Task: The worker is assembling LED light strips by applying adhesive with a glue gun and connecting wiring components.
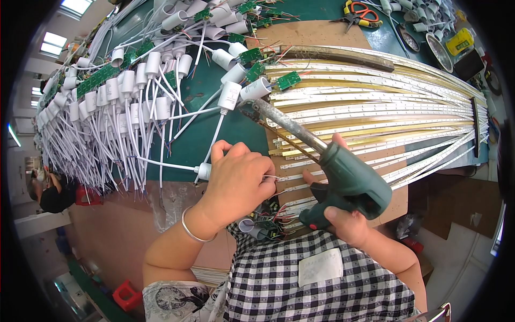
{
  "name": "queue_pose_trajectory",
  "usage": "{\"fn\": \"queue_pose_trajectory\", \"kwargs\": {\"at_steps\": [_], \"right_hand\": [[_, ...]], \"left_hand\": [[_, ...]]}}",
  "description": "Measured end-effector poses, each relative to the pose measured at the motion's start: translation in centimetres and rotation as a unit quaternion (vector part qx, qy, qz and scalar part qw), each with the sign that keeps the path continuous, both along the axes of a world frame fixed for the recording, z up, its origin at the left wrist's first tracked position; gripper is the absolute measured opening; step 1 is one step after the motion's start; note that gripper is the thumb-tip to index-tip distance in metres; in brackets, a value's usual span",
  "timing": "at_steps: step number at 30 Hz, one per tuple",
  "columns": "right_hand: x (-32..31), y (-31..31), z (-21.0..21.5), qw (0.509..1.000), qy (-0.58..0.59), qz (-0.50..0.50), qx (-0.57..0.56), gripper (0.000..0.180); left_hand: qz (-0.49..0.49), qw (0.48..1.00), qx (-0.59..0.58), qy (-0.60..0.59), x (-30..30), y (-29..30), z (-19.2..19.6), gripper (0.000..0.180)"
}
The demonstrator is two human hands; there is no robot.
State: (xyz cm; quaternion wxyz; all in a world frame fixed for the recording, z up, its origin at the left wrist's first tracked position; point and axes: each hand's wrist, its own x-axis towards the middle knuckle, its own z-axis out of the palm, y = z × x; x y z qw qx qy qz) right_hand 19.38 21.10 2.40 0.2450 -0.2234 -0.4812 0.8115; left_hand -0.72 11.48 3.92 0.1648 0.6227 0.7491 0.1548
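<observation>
My right hand is wrapped round the handle of a green soldering gun. The gun's metal barrel slants up and left, over the ends of the white LED strips. My left hand has its fingers pinched on a thin wire beside the strip ends. A white cylindrical housing with a cable lies against the back of that hand, partly hidden by it. Close to the gun's tip are more white housings and a small green circuit board.
Many cabled white housings crowd the left of the green table. A dark bar lies across the strips, which rest on brown board. At the back are orange-handled pliers. A red stool stands on the floor.
</observation>
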Motion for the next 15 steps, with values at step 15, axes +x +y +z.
{"fn": "queue_pose_trajectory", "kwargs": {"at_steps": [15], "right_hand": [[1.0, -0.2, 1.4, 0.996, -0.003, -0.051, -0.069, 0.087]], "left_hand": [[-0.001, 1.0, -0.012, -0.017, -0.3, 0.0, 0.0, 0.006]]}}
